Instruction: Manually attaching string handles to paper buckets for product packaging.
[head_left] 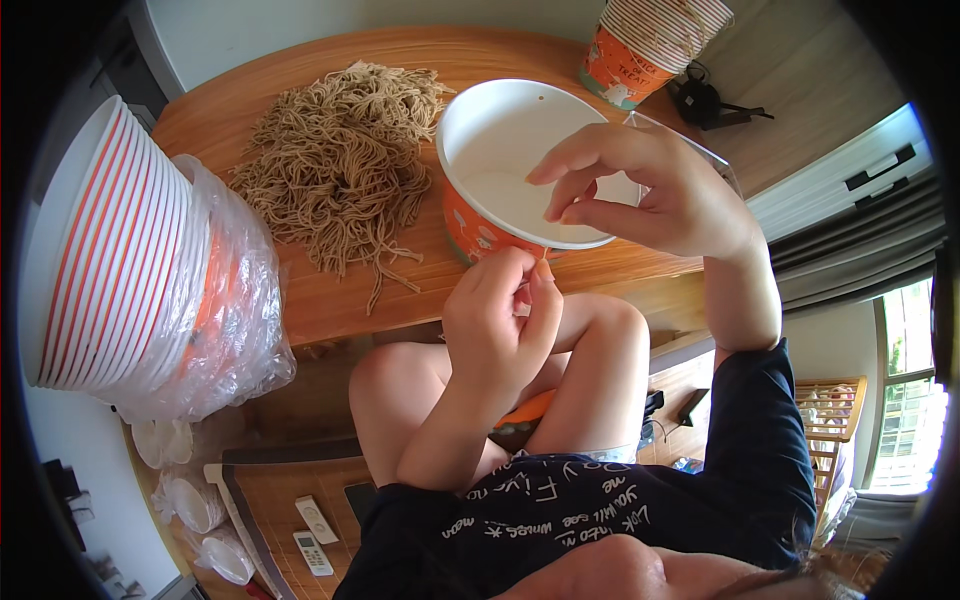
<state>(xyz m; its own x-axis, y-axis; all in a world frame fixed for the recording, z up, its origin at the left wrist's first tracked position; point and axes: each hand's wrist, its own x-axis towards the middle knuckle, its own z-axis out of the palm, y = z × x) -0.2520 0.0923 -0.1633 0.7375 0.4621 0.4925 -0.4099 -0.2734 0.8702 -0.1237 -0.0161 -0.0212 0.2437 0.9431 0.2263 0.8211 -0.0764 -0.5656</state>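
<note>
A white-lined paper bucket (480,165) with an orange printed outside stands at the table's near edge. There is a small hole in its far wall, just under the rim. My left hand (500,315) is at the near rim, thumb and forefinger pinched together; whatever lies between them is too small to make out. Over the bucket's right side hovers my right hand (665,185), its fingers curved and the forefinger apart from the thumb, with nothing visible in it. A tangled heap of beige cords (335,160) lies left of the bucket.
Nested white buckets (110,250), partly in a clear plastic bag (240,310), rise at the left. At the back right stand stacked orange buckets (630,65) with cords on them, beside a black object (705,100). Below is a remote control (313,553).
</note>
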